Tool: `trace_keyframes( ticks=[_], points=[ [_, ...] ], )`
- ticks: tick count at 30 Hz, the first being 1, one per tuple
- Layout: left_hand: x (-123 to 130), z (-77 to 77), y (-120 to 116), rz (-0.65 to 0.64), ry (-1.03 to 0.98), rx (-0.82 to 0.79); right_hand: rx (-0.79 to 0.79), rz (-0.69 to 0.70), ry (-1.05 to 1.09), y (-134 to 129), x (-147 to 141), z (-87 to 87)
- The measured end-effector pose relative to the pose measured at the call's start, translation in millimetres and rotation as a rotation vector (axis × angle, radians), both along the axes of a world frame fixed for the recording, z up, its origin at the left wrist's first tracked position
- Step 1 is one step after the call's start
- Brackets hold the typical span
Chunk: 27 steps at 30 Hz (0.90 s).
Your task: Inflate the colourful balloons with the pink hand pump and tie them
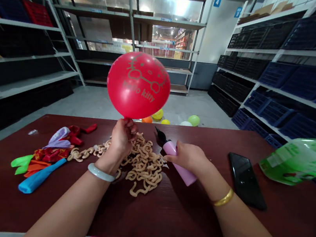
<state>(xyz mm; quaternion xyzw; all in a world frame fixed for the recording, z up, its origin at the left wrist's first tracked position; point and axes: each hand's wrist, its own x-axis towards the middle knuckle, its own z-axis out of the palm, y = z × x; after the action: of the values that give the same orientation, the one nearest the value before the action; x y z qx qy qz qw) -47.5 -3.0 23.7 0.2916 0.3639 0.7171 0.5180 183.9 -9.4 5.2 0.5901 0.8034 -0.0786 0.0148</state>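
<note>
Forearms (72, 204), two, entering from 7 and 4 o'clock of the heap of beige curled pieces (148, 162); pale bangle (100, 172) left, gold bangle (223, 198) right.

Left hand (124, 135): fingers clamped on the neck of one inflated red "hello kitty" balloon (138, 86), upright, at the heap's 11 o'clock.

Right hand (188, 156): fingers closed around one lilac hand pump (183, 172), black nozzle (160, 135) towards 10 o'clock, lying just beside the heap at 3.

Surface (199, 216), dark red-brown: deflated balloons (41, 176), assorted colours, 9 o'clock; black smartphone (246, 181), 3; green-and-clear packet (300, 161), between 2 and 3.

Floor (207, 106): inflated balloons (193, 120), several, 1 o'clock.
</note>
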Motion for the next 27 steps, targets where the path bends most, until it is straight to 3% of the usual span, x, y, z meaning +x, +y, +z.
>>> trace_keyframes(
  ticks=[5,8,10,12,19,23,27],
  points=[
    [9.0,2.3,-3.4,0.002,-0.014,0.027,0.153,0.003,0.05,-2.3,-1.1,4.7],
    [12.4,0.2,-1.9,0.036,0.034,-0.052,0.328,0.211,0.204,-1.6,-5.7,9.6],
    [12.2,-2.7,0.4,-0.018,0.068,-0.081,0.342,0.378,0.297,-2.2,-11.7,10.9],
    [10.3,-6.0,3.1,-0.081,0.078,-0.073,0.31,0.433,0.333,-4.2,-20.0,9.7],
    [3.7,-11.4,4.7,-0.118,0.1,-0.091,0.252,0.397,0.269,-3.5,-45.7,-1.4],
    [-0.1,-11.4,3.8,-0.214,0.03,-0.084,0.107,0.332,0.594,5.0,-44.3,5.7],
    [-1.2,-13.3,5.2,-0.258,-0.044,-0.064,-0.178,0.276,1.013,9.7,-40.1,25.3]
  ],
)
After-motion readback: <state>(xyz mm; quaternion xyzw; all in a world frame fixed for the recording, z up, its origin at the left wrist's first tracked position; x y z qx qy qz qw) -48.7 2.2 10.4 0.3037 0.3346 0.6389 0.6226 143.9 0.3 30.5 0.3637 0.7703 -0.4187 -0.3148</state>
